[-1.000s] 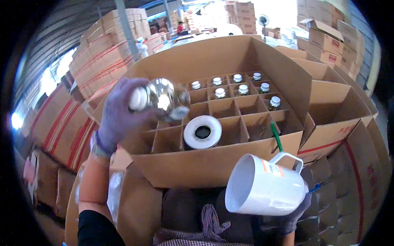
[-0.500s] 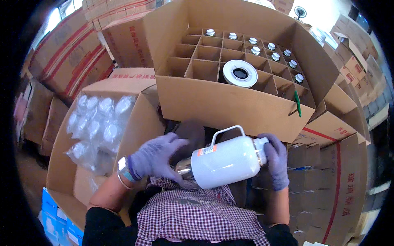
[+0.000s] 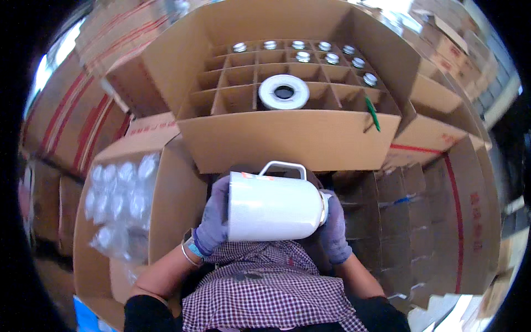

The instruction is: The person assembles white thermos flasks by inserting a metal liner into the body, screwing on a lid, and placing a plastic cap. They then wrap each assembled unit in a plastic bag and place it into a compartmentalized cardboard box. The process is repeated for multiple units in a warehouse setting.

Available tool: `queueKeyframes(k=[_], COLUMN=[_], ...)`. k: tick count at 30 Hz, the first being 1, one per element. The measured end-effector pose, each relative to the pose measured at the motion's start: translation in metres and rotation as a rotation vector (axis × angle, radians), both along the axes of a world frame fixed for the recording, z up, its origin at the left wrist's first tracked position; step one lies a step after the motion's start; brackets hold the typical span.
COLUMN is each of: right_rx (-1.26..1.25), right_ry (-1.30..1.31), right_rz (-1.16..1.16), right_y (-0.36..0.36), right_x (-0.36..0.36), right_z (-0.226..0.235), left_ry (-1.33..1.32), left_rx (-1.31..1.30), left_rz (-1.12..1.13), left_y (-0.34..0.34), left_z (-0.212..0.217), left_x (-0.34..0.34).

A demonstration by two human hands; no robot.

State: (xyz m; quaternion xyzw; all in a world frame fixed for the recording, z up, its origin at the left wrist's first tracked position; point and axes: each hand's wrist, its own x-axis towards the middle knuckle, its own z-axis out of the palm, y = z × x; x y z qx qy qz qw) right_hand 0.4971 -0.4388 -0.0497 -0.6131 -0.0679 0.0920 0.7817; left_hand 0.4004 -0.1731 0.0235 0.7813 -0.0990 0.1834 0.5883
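Gloved hands grip a white jug [image 3: 274, 207] lying on its side just above the person's checked apron [image 3: 265, 288]. Left hand [image 3: 214, 218] wraps around the flat base end at nine o'clock of the jug, fingers curled closed over its rim; right hand [image 3: 333, 227] is clasped at the narrower neck end at three o'clock, though whether it also holds something pressed against the mouth I cannot tell, since the jug hides the palm. Held level between both palms with its handle [image 3: 285, 166] turned up toward twelve o'clock, the jug looks steadied at each end so it cannot roll or tip.

At twelve o'clock of the jug stands a large open cardboard carton [image 3: 287, 133] fitted with a cardboard grid of cells. A white ring-shaped roll [image 3: 284, 92] rests across the dividers near the middle, and metal-capped bottles [image 3: 332, 57] fill cells along the far rows, upright so each cell keeps one apart from its neighbours. A green pen [image 3: 372, 113] lies on the carton's front right corner, close to hand. At nine o'clock, an open box [image 3: 177, 193] holds clear glass bottles wrapped in plastic [image 3: 119, 193]. Stacked cartons [image 3: 431, 210] crowd the three o'clock side.
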Motion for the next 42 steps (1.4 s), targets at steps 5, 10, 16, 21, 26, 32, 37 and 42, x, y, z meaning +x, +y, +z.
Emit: queueKeyframes(k=[5,10,16,21,26,32,37,42], right_rx=[-0.338,-0.275,-0.141,-0.003,0.829,0.745,0.267,0.67], right_ry=[-0.805,-0.896,-0.779,-0.571,0.383,0.13,-0.126,0.089], right_rz=[-0.068,0.008,0.125,-0.012,-0.01,-0.3,-0.459,-0.352], right_y=[0.0,0.007,0.01,0.012,-0.019,-0.07,-0.114,-0.094], right_x=[-0.016,-0.026,-0.024,-0.008,0.008,0.029,0.037,0.045], right_z=[0.114,0.152,0.15,0.11,0.002,-0.003,-0.03,0.006], left_ry=[0.073,0.202,0.443,0.578,0.479,-0.202,0.366,0.112], left_rx=[0.703,0.675,0.588,0.624,0.447,0.937,0.971,-0.067], left_rz=[-0.061,-0.075,0.0,-0.083,-0.093,0.448,0.338,-0.02], left_y=[0.02,0.017,0.031,0.029,-0.009,0.001,-0.011,0.001], left_z=[0.003,-0.009,-0.03,-0.007,0.118,0.105,0.059,0.072], left_x=[0.008,-0.01,-0.058,-0.05,0.047,0.251,0.327,0.286])
